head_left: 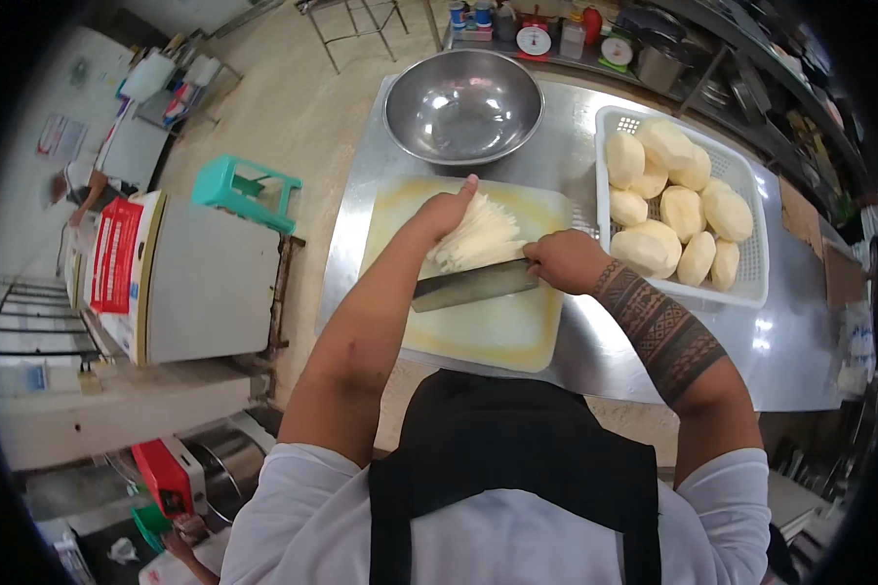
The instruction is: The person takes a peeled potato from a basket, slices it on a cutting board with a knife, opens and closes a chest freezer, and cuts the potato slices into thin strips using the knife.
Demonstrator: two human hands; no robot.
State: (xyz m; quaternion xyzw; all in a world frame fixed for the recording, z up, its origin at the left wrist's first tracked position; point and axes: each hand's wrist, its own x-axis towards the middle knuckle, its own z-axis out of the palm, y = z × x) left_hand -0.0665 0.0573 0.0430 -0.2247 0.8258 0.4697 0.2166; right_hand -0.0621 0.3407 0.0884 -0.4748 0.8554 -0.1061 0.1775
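Observation:
A pile of pale cut potato strips (pixel 478 237) lies on the white cutting board (pixel 493 336), whose surface is stained yellow near the edges. My left hand (pixel 446 213) presses against the far left side of the pile with its thumb stretched out; its other fingers are mostly hidden. In my right hand (pixel 568 261) is the handle of a cleaver (pixel 473 288), gripped with closed fingers. The wide blade lies low over the board, along the near side of the strips.
Beyond the board stands a steel bowl (pixel 463 107). A white plastic basket (pixel 688 292) of peeled potatoes (pixel 683 213) is at right on the steel table (pixel 605 356). A green stool (pixel 219 185) and a white freezer (pixel 210 283) stand left. Another person (pixel 83 190) is at far left.

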